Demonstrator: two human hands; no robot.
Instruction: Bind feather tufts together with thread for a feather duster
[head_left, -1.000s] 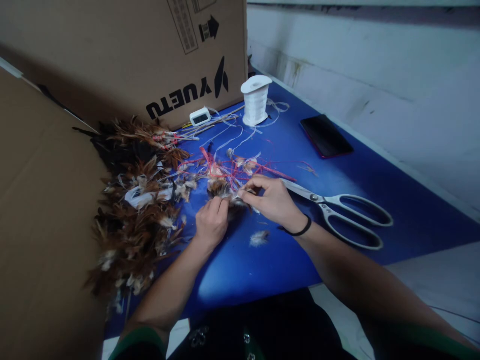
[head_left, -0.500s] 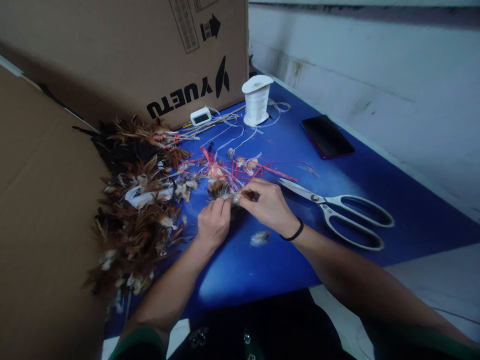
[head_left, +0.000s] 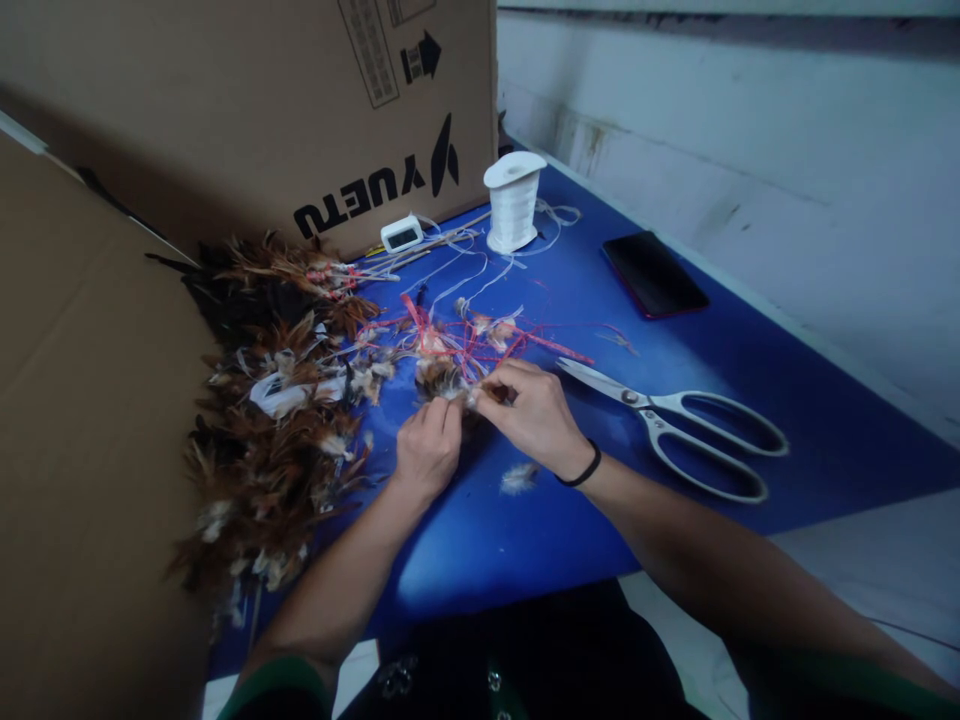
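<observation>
Both hands meet over the middle of the blue table (head_left: 480, 550). My left hand (head_left: 429, 450) is closed, its fingertips pinching a small bunch of brown and whitish feathers (head_left: 442, 378). My right hand (head_left: 536, 415) pinches the same bunch from the right, thumb and forefinger close to the left fingertips. The fingers partly cover the bunch, so its joined part is hard to make out. Just beyond lies a tangle of pink and white string (head_left: 469, 340) with feather bits among it. One loose pale feather (head_left: 519, 478) rests on the table below the right hand.
Large scissors (head_left: 652, 402) lie partly spread on the right, with a dark phone (head_left: 654, 273) behind. A white ribbon spool (head_left: 515, 205) and a small white device (head_left: 401, 234) stand farther back. Brown feathers (head_left: 274, 470) heap on the left against cardboard boxes (head_left: 247, 110).
My right hand and wrist have shifted very slightly to the left. Both hands still pinch the feather bunch, and the things around them have stayed put.
</observation>
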